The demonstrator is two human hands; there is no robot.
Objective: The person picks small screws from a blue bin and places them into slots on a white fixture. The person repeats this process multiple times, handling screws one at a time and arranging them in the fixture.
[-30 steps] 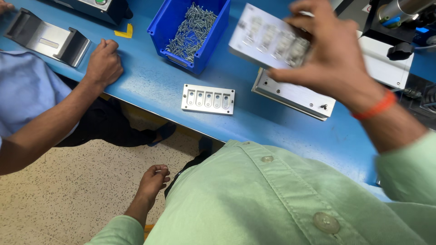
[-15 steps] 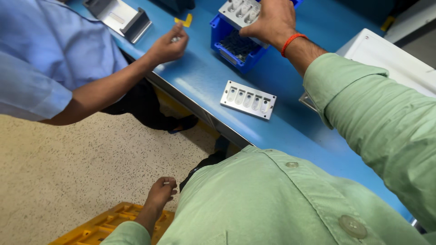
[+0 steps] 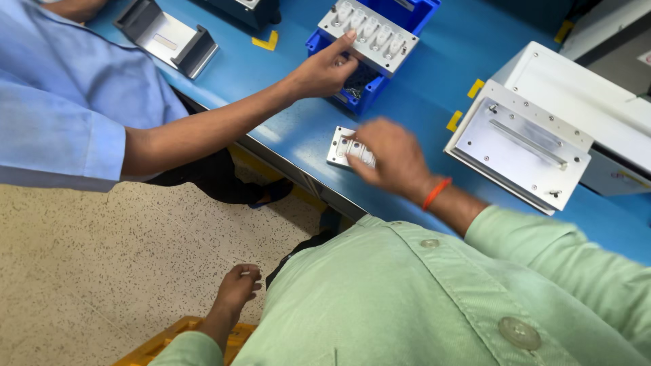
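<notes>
The right hand (image 3: 390, 157) has left the bin (image 3: 366, 74) and is now coming down, blurred, on the near plate (image 3: 342, 148) at the blue surface (image 3: 285, 108) edge, its grip too blurred to tell. The left hand (image 3: 237, 288) is hanging loosely curled by the floor. Two slotted plates are showing; a co-worker's hand (image 3: 325, 71) is touching the far plate (image 3: 369, 35) across the bin.

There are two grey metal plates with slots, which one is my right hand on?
The right hand covers the small slotted plate lying flat on the blue table; the other plate sits atop the blue bin, under a co-worker's hand.
</notes>
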